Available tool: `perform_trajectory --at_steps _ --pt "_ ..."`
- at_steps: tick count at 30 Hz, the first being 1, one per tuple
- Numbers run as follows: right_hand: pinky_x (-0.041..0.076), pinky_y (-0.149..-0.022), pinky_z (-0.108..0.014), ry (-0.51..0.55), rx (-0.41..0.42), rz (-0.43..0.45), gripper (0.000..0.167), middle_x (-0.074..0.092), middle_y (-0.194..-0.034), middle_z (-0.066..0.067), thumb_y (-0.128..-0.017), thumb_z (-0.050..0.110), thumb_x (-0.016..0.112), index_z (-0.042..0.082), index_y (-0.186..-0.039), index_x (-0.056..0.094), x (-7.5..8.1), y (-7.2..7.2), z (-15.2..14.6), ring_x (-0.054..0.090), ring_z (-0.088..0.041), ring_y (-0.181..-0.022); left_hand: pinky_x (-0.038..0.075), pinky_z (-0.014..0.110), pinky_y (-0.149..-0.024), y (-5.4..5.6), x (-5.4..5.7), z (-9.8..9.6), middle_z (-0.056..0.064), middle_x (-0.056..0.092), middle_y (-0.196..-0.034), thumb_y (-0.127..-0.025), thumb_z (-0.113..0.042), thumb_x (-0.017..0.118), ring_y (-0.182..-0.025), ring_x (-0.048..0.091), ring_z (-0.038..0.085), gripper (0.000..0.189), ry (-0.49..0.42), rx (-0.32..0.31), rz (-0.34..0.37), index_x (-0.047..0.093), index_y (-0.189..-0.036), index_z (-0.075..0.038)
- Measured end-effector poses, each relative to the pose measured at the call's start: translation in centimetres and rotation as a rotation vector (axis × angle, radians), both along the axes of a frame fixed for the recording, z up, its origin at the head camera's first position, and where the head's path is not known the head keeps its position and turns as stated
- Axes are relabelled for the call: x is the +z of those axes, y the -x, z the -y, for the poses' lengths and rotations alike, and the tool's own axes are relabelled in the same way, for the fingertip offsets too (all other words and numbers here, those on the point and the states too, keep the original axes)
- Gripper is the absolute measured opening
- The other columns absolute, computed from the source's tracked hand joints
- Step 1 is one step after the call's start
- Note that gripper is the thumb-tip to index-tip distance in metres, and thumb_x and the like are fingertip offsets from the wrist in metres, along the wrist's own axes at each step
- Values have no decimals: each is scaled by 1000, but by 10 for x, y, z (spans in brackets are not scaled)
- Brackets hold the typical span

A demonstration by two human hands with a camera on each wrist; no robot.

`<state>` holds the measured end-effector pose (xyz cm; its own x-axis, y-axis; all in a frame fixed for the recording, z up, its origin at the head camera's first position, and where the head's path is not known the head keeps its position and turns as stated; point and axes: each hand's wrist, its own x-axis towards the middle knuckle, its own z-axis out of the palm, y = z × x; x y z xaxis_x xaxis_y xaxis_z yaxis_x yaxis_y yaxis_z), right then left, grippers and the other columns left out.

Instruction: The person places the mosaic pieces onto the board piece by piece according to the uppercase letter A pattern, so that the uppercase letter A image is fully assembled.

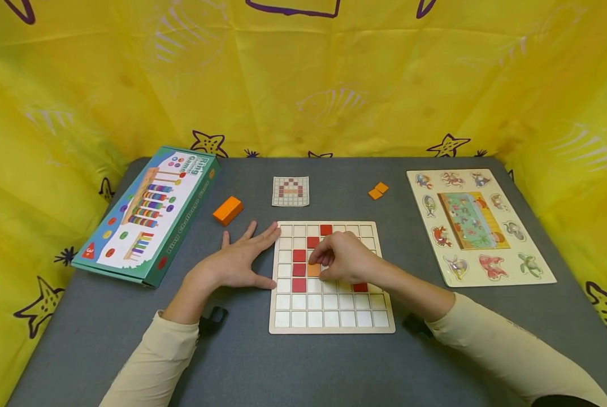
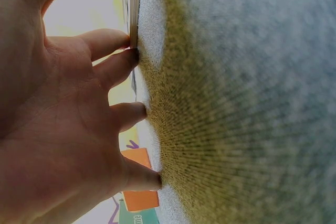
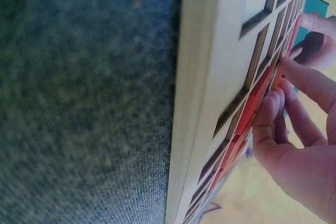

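Observation:
A wooden grid board (image 1: 332, 329) lies flat on the table, with several red square tiles (image 1: 299, 270) set in its cells. My left hand (image 1: 239, 257) is spread flat at the board's left side, its thumb and index finger touching the edge. The left wrist view shows this hand's fingertips (image 2: 135, 56) resting on the table and against the board. Over the middle of the grid, my right hand (image 1: 346, 257) pinches an orange square tile (image 1: 313, 271) at a cell beside the red column. In the right wrist view the orange tile (image 3: 277, 77) shows between the fingertips. The right hand covers some cells.
Behind the board lies a small pattern card (image 1: 290, 191). A stack of orange tiles (image 1: 228, 211) stands left of it, and loose orange tiles (image 1: 378, 190) lie right. A green game box (image 1: 148, 217) is at the left, a sea-animal puzzle board (image 1: 478, 226) at the right.

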<state>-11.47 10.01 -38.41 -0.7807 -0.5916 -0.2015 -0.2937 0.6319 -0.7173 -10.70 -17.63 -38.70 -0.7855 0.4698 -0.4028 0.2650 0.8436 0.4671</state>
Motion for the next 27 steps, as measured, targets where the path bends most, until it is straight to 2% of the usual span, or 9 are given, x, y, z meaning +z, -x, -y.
perform_trajectory --at_steps 10,19,27 --pt "56 -74 -26 -8 -6 25 23 75 -88 3 -78 3 87 12 -98 81 1 0 0 62 -12 -79 -13 85 -111 0 -2 0 -7 4 -177 -81 -55 85 -162 -6 42 116 0 4 -1 15 -169 -28" --pt "57 -73 -25 26 -9 34 21 75 -85 2 -77 3 87 12 -95 81 1 1 -4 64 -9 -77 -12 85 -111 0 -2 0 -6 4 -177 -81 -55 85 -162 -5 42 116 1 -1 -4 15 -169 -28" --pt "58 -74 -25 63 -12 42 22 76 -87 -4 -78 4 88 8 -98 81 6 3 -9 66 -10 -77 -12 85 -110 1 -2 1 -6 3 -177 -81 -56 85 -162 -6 43 116 1 -8 -1 14 -169 -28"
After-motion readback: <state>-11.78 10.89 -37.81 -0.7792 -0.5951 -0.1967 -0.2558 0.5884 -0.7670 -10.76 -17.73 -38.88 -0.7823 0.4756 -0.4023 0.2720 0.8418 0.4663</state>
